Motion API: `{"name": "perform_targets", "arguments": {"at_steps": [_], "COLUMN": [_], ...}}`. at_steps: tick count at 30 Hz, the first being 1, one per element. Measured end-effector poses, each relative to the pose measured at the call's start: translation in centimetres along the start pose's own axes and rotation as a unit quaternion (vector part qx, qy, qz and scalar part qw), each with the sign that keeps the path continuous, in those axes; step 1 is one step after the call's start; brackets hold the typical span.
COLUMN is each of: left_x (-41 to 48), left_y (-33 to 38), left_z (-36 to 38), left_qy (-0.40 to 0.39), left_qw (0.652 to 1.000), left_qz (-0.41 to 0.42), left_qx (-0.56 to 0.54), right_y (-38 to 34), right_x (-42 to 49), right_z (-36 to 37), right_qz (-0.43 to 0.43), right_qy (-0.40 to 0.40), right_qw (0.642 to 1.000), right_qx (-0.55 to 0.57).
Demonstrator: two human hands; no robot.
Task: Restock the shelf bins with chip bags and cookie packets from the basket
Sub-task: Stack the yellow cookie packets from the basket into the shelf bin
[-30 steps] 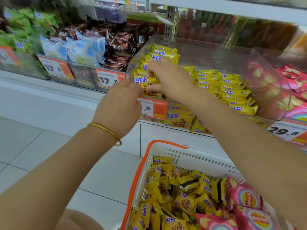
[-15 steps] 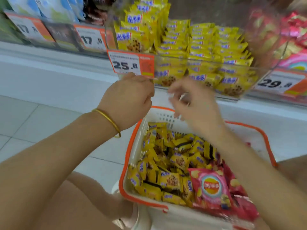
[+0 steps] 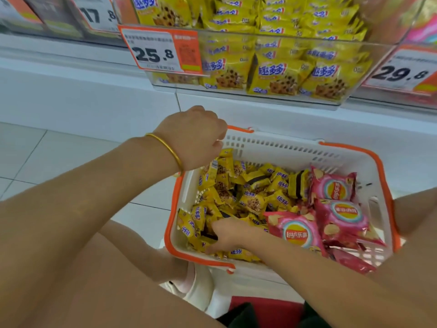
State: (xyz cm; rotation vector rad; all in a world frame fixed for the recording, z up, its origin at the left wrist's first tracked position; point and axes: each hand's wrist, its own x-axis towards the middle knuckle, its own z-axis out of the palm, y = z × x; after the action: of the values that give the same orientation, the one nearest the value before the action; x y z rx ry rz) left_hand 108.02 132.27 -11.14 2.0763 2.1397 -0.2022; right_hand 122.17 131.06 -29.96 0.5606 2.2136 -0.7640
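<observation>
Right hand [image 3: 227, 235] lies among the yellow cookie packets [image 3: 253, 202] in the basket [image 3: 295, 150]; whether it grips one cannot be told. Left hand [image 3: 191, 138] hangs curled, visibly holding nothing, above the basket's far-left corner. Chip bags [image 3: 298, 233] lie beside the packets.

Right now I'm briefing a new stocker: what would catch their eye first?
A white, orange-rimmed basket sits low centre, yellow cookie packets heaped on its left, pink chip bags on its right. The right hand digs among the packets. Above, a clear shelf bin holds matching packets with a 25.8 price tag.
</observation>
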Motion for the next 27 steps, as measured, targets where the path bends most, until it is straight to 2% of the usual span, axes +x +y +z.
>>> {"name": "perform_targets", "arguments": {"at_steps": [4,8,10,14,17,20,22,24,27], "left_x": [0.0,0.0,0.1,0.6,1.1,1.5,1.6,1.6,0.9], "left_y": [0.1,0.2,0.4,0.8,0.7,0.5,0.2,-0.4,-1.6], "left_z": [0.0,0.1,0.2,0.1,-0.3,-0.3,-0.7,-1.4,-3.9], "left_qy": [-0.01,-0.046,-0.085,-0.152,-0.174,-0.151,-0.128,-0.108,-0.036], "left_qw": [1.0,0.999,0.995,0.98,0.961,0.953,0.951,0.944,0.914], "left_qz": [0.0,0.009,0.02,0.054,0.046,0.039,0.03,0.019,0.003], "left_qx": [-0.002,-0.017,-0.038,-0.114,-0.208,-0.258,-0.279,-0.311,-0.405], "right_y": [0.8,3.4,5.1,7.6,7.8,7.1,6.3,5.0,2.3], "right_x": [-0.3,-2.8,-4.6,-7.4,-9.1,-10.7,-11.7,-13.1,-15.8], "right_z": [-1.1,-5.1,-7.1,-10.1,-12.1,-13.7,-14.6,-15.7,-18.0], "right_qz": [0.003,0.009,0.007,-0.032,-0.07,-0.099,-0.103,-0.109,-0.11], "right_qy": [-0.02,-0.053,-0.044,-0.005,-0.012,0.0,0.032,0.108,0.273], "right_qw": [0.999,0.986,0.962,0.889,0.845,0.816,0.805,0.803,0.857], "right_qx": [0.031,0.158,0.27,0.456,0.53,0.569,0.583,0.576,0.424]}}
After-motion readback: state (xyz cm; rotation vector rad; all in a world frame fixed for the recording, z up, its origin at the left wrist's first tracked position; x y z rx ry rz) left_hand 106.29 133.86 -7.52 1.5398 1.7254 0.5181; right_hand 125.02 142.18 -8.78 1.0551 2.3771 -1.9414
